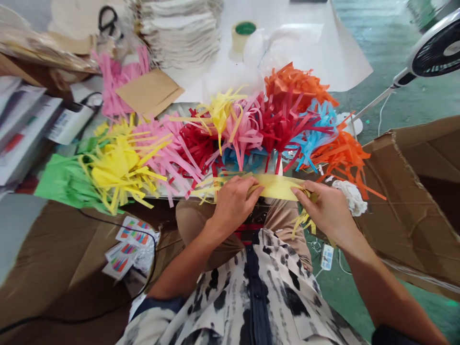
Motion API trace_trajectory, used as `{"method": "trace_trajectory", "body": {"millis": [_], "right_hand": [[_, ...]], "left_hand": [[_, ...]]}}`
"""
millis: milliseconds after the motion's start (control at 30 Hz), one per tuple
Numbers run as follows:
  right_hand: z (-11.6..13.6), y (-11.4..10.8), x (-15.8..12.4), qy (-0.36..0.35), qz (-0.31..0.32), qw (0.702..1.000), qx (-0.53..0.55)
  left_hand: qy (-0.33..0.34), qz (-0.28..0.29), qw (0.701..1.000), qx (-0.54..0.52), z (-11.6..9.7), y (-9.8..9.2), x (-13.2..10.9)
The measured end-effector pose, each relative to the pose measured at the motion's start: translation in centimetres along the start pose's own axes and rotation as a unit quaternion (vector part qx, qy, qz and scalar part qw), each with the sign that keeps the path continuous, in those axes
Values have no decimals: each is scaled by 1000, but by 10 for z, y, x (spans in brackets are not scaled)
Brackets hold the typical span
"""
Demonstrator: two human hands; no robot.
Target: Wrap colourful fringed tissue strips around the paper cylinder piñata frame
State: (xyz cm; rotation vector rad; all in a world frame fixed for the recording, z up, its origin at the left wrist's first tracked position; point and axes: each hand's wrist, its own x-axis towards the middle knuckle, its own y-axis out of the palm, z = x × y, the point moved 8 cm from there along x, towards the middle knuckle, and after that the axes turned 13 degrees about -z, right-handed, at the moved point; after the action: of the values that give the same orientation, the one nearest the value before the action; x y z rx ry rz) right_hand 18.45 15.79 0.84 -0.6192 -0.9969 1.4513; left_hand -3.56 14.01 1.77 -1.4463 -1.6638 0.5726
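A pale yellow paper strip (pixel 276 187) with fringed ends stretches between my two hands at the table's front edge. My left hand (pixel 237 199) pinches its left part, with fringe sticking out past the fingers. Thumb and fingers of my right hand (pixel 321 206) close on the other end, where cut strands hang down. Just beyond lie fringed paper bunches: green (pixel 68 182), bright yellow (pixel 120 165), pink (pixel 168 143), red (pixel 283 124), blue (pixel 316 129) and orange (pixel 341 153). A smaller yellow tassel (pixel 221 112) rests on top of them.
Behind the bunches are brown paper pieces (pixel 149 91), a stack of white sheets (pixel 179 33), a tape roll (pixel 242 36) and black-handled scissors (pixel 108 21). A fan (pixel 436 45) and an open cardboard box (pixel 420 177) stand at the right. Printed cards (pixel 129 244) lie lower left.
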Motion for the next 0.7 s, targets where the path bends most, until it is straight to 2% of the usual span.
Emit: {"method": "trace_trajectory", "body": {"millis": [233,500,700], "right_hand": [[2,7,6,41,-9,994,-101],[3,12,9,68,15,983,-170],[6,15,11,45,10,978,-204]], "left_hand": [[13,-51,994,91,-4,6,2],[34,-60,987,142,-4,8,9],[43,-54,987,147,-4,14,9]]}}
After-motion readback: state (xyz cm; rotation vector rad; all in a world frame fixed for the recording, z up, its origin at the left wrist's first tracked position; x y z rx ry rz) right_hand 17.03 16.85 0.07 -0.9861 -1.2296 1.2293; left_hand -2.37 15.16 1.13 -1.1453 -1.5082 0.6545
